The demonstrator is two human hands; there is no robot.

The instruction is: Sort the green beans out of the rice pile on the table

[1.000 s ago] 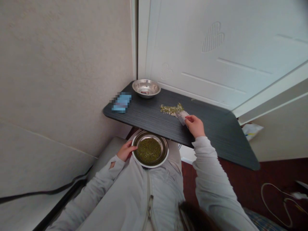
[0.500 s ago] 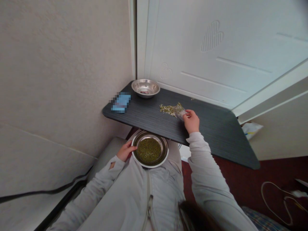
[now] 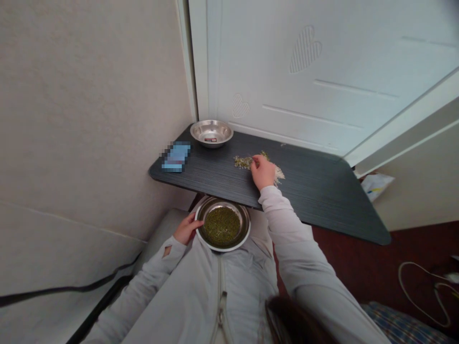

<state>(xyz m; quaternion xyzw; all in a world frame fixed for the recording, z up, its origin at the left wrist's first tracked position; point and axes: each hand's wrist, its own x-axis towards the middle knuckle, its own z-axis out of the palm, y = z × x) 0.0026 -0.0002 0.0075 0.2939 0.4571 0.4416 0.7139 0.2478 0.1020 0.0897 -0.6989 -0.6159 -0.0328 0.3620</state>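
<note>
A metal bowl [image 3: 247,234] with a pale rim rests on my lap, with small green beans [image 3: 221,225] in its bottom. My left hand [image 3: 187,228] grips its left rim, thumb on the inside edge. My right hand [image 3: 263,173] is over the table, fingers bent together at a scattered mix of green beans and pale grains [image 3: 243,162]. Whatever is between those fingertips is hidden. Just right of that hand lies a small heap of whitish grains [image 3: 279,174], partly covered by it.
On the dark table [image 3: 315,191] stand a second metal bowl [image 3: 212,134] at the back left and a blurred blue phone-like object [image 3: 176,156]. A white door [image 3: 272,71] borders the table's back. A white cable [image 3: 412,296] lies on the red floor.
My right hand has moved left from the right end of the grains onto the mix, uncovering the whitish heap. My left hand and the lap bowl have stayed put.
</note>
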